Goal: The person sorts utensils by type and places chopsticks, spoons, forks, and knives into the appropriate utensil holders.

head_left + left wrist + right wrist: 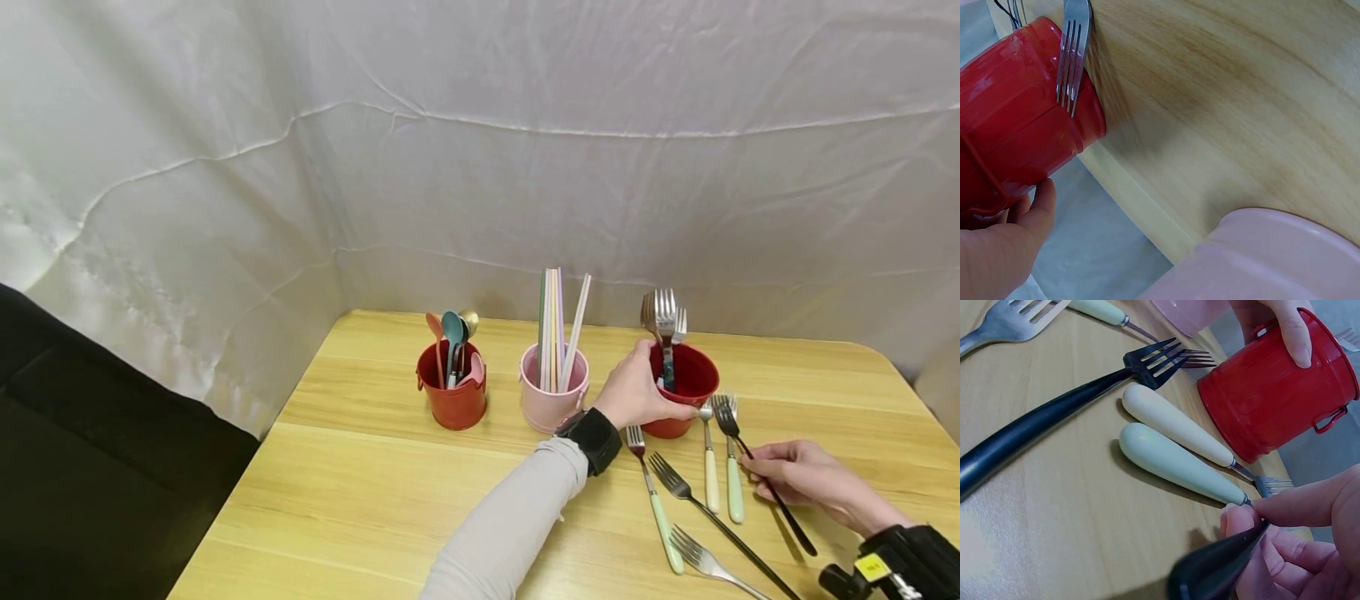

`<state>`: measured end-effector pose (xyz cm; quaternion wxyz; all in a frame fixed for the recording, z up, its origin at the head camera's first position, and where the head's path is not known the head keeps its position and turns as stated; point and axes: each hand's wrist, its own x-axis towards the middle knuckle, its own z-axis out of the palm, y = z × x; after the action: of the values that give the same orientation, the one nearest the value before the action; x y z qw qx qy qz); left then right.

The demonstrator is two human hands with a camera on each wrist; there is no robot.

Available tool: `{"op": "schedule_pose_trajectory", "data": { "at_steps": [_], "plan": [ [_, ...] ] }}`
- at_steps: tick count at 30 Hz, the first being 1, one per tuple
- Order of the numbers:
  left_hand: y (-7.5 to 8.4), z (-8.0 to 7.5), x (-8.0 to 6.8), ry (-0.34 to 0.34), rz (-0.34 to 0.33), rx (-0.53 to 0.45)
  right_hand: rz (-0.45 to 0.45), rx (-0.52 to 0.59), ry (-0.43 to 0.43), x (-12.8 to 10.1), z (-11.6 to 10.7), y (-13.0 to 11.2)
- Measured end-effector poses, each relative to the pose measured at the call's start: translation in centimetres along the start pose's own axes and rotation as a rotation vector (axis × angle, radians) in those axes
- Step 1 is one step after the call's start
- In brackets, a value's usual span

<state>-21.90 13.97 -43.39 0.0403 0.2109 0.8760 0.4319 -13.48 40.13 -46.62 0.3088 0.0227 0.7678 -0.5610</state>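
Note:
My left hand (637, 393) grips the right-hand red bucket (1266, 394) at its side, with the thumb across the front near the rim. Several forks (665, 317) stand in that bucket, tines up. With thumb and fingers, my right hand (813, 482) pinches a black fork (786, 512) by its handle, tines toward the bucket. Beside it lie a cream-handled fork (1175, 424) and a green-handled fork (1179, 464). Further left on the table are another green-handled fork (660, 521), a second black fork (720, 521) and a silver fork (697, 557).
A pink bucket (543, 408) with several chopsticks (553, 333) stands left of my left hand. Further left, another red bucket (459, 408) holds several spoons (452, 327). The wooden table (360, 492) ends at a pale curtain (480, 192) behind the buckets.

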Motion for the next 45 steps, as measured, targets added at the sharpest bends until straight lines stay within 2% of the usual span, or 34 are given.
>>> {"op": "schedule_pose_trajectory", "data": {
  "at_steps": [4,11,14,19,28,35,45],
  "plan": [
    [0.0,0.0,0.0,0.002,0.000,-0.001,0.016,0.018,0.022,0.1,-0.1,0.0],
    [0.0,0.0,0.0,0.003,0.006,-0.001,-0.080,0.009,0.088,-0.2,-0.3,-0.5],
    [-0.1,0.0,0.0,-0.004,0.006,-0.012,-0.132,0.000,0.161,-0.3,-0.1,-1.0],
    [-0.1,-0.1,0.1,-0.019,0.002,-0.019,-0.203,-0.075,0.324,-0.4,0.4,-2.4],
    [0.0,0.0,-0.1,-0.001,-0.001,-0.006,-0.357,-0.167,0.528,-0.9,0.7,-5.6],
    [0.0,-0.1,0.1,-0.015,-0.001,-0.011,-0.516,-0.110,0.660,-1.3,1.0,-8.5],
    [0.1,-0.3,-0.1,-0.018,-0.005,-0.021,-0.631,0.030,0.821,-0.9,2.5,-13.0]
  ]
}}
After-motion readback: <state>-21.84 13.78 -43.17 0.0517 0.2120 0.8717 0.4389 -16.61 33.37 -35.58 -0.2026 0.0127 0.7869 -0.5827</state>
